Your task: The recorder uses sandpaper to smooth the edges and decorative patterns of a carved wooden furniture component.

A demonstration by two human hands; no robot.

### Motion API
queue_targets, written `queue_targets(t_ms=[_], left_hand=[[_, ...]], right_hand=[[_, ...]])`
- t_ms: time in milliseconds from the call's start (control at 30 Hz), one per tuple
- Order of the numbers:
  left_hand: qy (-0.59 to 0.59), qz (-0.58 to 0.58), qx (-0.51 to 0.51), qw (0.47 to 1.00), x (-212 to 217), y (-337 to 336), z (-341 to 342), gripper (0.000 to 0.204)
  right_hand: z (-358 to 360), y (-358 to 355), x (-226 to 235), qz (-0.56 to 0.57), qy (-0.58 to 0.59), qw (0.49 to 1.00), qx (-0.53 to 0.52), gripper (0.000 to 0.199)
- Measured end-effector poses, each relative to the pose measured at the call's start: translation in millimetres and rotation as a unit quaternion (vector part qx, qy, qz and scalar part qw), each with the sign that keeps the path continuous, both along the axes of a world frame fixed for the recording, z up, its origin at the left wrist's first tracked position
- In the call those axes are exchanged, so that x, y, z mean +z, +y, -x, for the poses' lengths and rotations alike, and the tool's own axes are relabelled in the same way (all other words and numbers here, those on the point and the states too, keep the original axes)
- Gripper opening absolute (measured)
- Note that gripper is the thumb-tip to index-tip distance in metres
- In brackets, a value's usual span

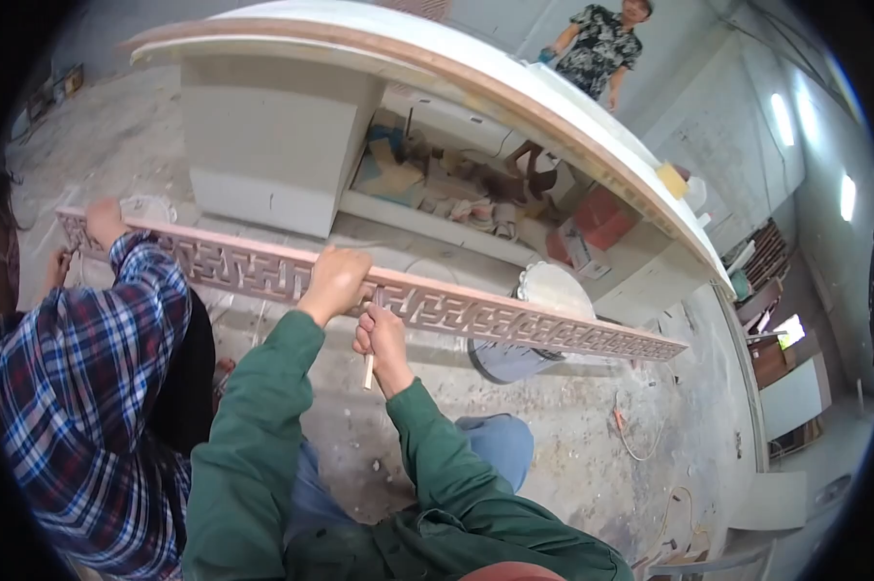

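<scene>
No legible text, labels, numbers or signs. Red box (606,215) under the white-topped table (277,136): pale side panel (580,254) with faint marks, too small and blurred to read.

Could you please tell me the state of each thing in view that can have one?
Left hand: closed on the fretwork panel.
Right hand: closed around the slim tool.
Fretwork panel: pierced through, gripped by the left hand and a co-worker's hand.
Slim tool: held roughly upright by the panel.
Bucket: standing on the floor, partly hidden.
Bench: open in front, cluttered inside.
Tube light: lit.
</scene>
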State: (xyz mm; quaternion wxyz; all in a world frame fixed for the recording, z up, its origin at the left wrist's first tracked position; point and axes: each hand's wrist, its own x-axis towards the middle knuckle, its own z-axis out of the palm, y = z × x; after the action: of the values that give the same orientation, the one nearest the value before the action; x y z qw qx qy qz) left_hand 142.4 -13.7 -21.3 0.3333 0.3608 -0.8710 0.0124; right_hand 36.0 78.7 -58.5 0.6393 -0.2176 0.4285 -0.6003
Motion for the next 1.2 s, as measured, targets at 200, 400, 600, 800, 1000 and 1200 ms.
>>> queue_targets(t_ms=[200,400,600,800,1000,1200], left_hand=[[0.029,0.037,0.007,0.999,-11,-3,-21,0.025],[0.03,0.062,0.004,0.998,-2,-8,20,0.016],[0.006,0.059,0.027,0.998,-6,-3,0,0.022],[0.009,0.02,0.017,1.0,3,-4,-2,0.024],[0.011,0.044,-0.007,0.999,2,-10,-12,0.035],[0.001,0.047,-0.006,0.999,1,-11,-4,0.031]], right_hand=[[9,6,1,-0.059,-0.096,0.987,0.111,0.018],[26,-5,7,-0.027,0.024,0.999,0.008,0.026],[-12,22,17,-0.033,0.014,0.999,-0.013,0.024],[3,-1,7,-0.005,0.015,1.0,0.004,0.024],[-17,10,22,-0.03,0.023,0.999,-0.02,0.02],[0,-19,19,0.026,0.035,0.999,-0.009,0.021]])
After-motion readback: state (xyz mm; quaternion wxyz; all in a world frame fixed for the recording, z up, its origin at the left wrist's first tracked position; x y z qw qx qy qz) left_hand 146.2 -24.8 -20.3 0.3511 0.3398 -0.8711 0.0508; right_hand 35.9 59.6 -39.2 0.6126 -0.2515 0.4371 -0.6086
